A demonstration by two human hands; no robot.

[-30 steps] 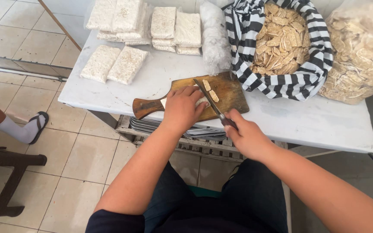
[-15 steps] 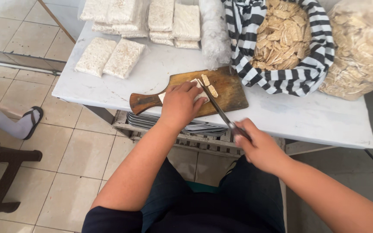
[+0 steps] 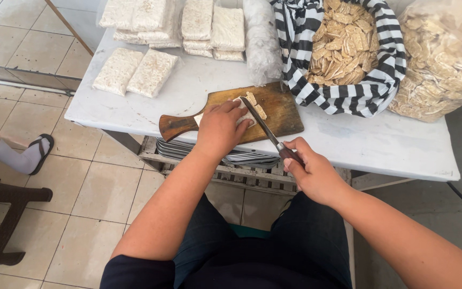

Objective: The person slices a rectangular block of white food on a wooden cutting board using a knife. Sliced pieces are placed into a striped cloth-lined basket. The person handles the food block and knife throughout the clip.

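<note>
- Your left hand point(image 3: 220, 128) lies palm down on a pale block point(image 3: 244, 115) on the wooden cutting board point(image 3: 279, 109), its fingers curled over the block and pinning it in place.
- Your right hand point(image 3: 311, 171) is clenched around the dark handle of a knife point(image 3: 266, 128); the hand sits off the near edge of the table, well back from the board.
- The knife blade runs diagonally up and to the left from your right hand, with its tip at the block's right end, just beside your left fingertips point(image 3: 244, 124).
- 2 small cut slices point(image 3: 256, 106) lie on the board just past the blade, touching or nearly touching the block.
- The cutting board rests near the front edge of the white table point(image 3: 391, 144), with its darker handle pointing left.
- Behind the board to the right, a black-and-white striped cloth point(image 3: 386, 85) holds a heap of thin tan slices point(image 3: 343, 43).
- At the far right stands a clear bag point(image 3: 445, 59) full of the same kind of slices.
- At the back left lie wrapped pale blocks point(image 3: 135, 72), 2 lying flat side by side and more stacked behind them.
- On the tiled floor at the left, another person's foot point(image 3: 25, 155) shows in a white sock and dark sandal.
</note>
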